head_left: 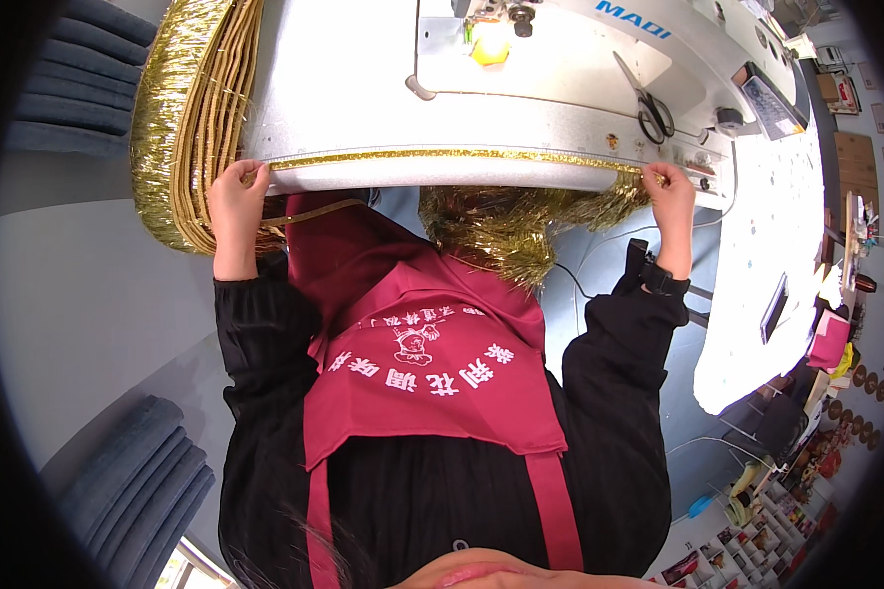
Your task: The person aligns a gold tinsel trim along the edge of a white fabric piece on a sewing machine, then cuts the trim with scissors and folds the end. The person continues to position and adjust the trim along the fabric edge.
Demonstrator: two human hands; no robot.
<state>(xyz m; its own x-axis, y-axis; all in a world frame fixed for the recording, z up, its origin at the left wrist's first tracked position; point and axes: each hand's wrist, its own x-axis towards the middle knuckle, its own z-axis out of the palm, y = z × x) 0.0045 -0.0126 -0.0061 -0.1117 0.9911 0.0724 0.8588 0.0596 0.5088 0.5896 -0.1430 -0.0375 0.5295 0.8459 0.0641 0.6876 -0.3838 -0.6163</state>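
Trim point(442, 154) runs straight between pinching left fingers point(259, 177) and right fingers point(651, 176).

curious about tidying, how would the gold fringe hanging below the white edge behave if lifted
The gold fringe would probably flop, since it droops in a loose bunch. It may be light, as it looks wispy. It could snag, being so splayed.

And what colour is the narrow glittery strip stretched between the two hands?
The narrow glittery strip is shiny gold, best seen in the head view.
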